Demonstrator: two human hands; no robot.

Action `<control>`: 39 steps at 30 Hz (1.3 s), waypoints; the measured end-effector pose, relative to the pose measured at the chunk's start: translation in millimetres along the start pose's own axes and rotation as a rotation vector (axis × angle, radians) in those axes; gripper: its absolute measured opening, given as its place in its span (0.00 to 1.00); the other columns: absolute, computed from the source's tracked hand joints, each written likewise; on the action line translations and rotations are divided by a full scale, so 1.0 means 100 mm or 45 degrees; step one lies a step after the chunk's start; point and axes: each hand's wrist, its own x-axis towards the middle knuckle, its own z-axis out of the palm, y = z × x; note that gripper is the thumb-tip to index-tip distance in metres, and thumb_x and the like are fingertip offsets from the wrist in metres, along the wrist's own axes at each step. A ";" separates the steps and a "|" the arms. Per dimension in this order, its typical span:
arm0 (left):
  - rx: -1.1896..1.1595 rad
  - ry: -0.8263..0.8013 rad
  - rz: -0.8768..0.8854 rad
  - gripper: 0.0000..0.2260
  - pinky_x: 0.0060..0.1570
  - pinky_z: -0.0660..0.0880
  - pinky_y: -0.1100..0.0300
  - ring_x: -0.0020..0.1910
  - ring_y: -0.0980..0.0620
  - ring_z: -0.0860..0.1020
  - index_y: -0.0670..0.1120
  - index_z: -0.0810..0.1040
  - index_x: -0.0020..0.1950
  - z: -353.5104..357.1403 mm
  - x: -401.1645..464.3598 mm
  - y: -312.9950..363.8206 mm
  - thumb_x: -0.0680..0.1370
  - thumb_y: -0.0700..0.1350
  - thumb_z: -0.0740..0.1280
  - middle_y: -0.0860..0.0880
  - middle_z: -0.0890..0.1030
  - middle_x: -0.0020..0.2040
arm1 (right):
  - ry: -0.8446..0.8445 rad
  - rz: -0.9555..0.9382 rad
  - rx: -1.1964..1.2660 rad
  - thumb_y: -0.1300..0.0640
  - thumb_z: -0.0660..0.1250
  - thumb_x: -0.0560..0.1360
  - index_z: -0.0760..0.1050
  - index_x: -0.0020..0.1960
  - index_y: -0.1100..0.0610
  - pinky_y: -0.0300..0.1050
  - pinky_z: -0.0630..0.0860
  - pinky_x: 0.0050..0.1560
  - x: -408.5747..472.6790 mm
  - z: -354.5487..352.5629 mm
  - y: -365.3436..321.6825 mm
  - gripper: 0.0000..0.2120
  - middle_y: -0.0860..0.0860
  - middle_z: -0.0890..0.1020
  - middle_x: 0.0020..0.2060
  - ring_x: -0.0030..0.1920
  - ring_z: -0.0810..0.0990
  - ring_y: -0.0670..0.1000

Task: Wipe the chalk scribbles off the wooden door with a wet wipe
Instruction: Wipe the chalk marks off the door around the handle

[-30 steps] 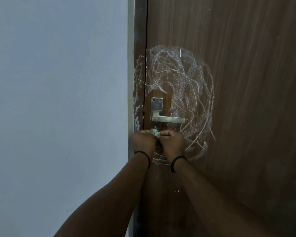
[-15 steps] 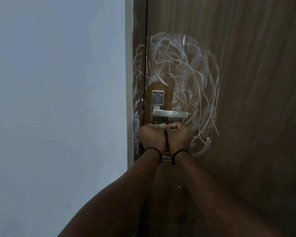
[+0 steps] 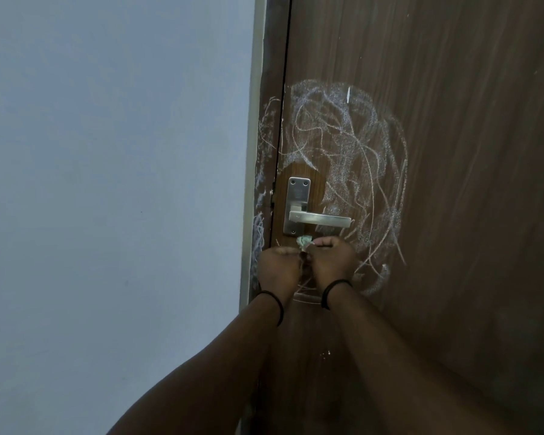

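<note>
White chalk scribbles [image 3: 349, 158] cover a round patch of the dark wooden door [image 3: 453, 183], with more on the door frame [image 3: 264, 136] to the left. My left hand [image 3: 278, 266] and my right hand [image 3: 332, 259] are held side by side just below the metal lever handle [image 3: 319, 218]. Both are closed, knuckles toward me. A small crumpled pale green wet wipe [image 3: 304, 240] sticks up between them, pinched by the fingers of both hands. Most of the wipe is hidden inside the fists. Each wrist wears a thin black band.
A plain pale wall [image 3: 117, 183] fills the left half of the view. The silver handle plate [image 3: 296, 204] sits near the door's left edge, with the lever pointing right. A few white specks [image 3: 325, 353] mark the door below my hands.
My hands have parted slightly and the wipe shows again between them. The view has tilted, so the scribbles and handle sit lower in the picture than half a second ago.
</note>
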 end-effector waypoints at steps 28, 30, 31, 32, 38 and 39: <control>0.051 0.020 0.057 0.12 0.42 0.83 0.46 0.39 0.47 0.84 0.53 0.83 0.38 -0.24 0.12 -0.15 0.72 0.40 0.62 0.50 0.85 0.38 | 0.238 0.200 0.384 0.65 0.71 0.70 0.78 0.39 0.55 0.48 0.82 0.36 -0.04 0.25 0.01 0.06 0.51 0.83 0.30 0.33 0.84 0.50; 0.085 0.032 0.056 0.11 0.41 0.82 0.52 0.40 0.50 0.84 0.54 0.83 0.38 -0.24 0.12 -0.16 0.72 0.42 0.63 0.53 0.85 0.37 | 0.312 0.197 0.480 0.64 0.70 0.72 0.77 0.40 0.54 0.45 0.80 0.35 -0.06 0.28 0.01 0.07 0.51 0.84 0.30 0.31 0.83 0.48; 0.108 0.046 0.060 0.10 0.38 0.81 0.56 0.39 0.52 0.83 0.54 0.83 0.37 -0.25 0.11 -0.16 0.73 0.43 0.64 0.54 0.85 0.37 | 0.332 0.214 0.504 0.64 0.70 0.72 0.76 0.40 0.54 0.45 0.81 0.36 -0.08 0.30 0.03 0.07 0.51 0.84 0.31 0.32 0.83 0.48; 0.140 0.065 0.067 0.09 0.35 0.78 0.60 0.39 0.54 0.82 0.54 0.82 0.36 -0.26 0.11 -0.17 0.74 0.44 0.65 0.54 0.84 0.36 | 0.335 0.238 0.496 0.64 0.70 0.72 0.76 0.40 0.53 0.46 0.81 0.38 -0.11 0.34 0.05 0.07 0.51 0.84 0.32 0.34 0.84 0.49; 0.374 0.130 0.128 0.09 0.30 0.66 0.64 0.34 0.57 0.75 0.47 0.85 0.43 -0.30 0.18 -0.25 0.77 0.42 0.65 0.52 0.81 0.37 | 0.067 0.285 0.476 0.65 0.74 0.69 0.78 0.36 0.54 0.49 0.83 0.40 -0.22 0.65 0.01 0.09 0.52 0.84 0.31 0.36 0.85 0.52; 0.364 0.126 0.128 0.09 0.30 0.66 0.64 0.34 0.58 0.74 0.47 0.85 0.43 -0.30 0.18 -0.24 0.78 0.42 0.65 0.51 0.82 0.37 | 0.037 0.270 0.514 0.65 0.74 0.69 0.78 0.37 0.55 0.48 0.83 0.39 -0.20 0.67 -0.02 0.08 0.53 0.84 0.31 0.35 0.85 0.52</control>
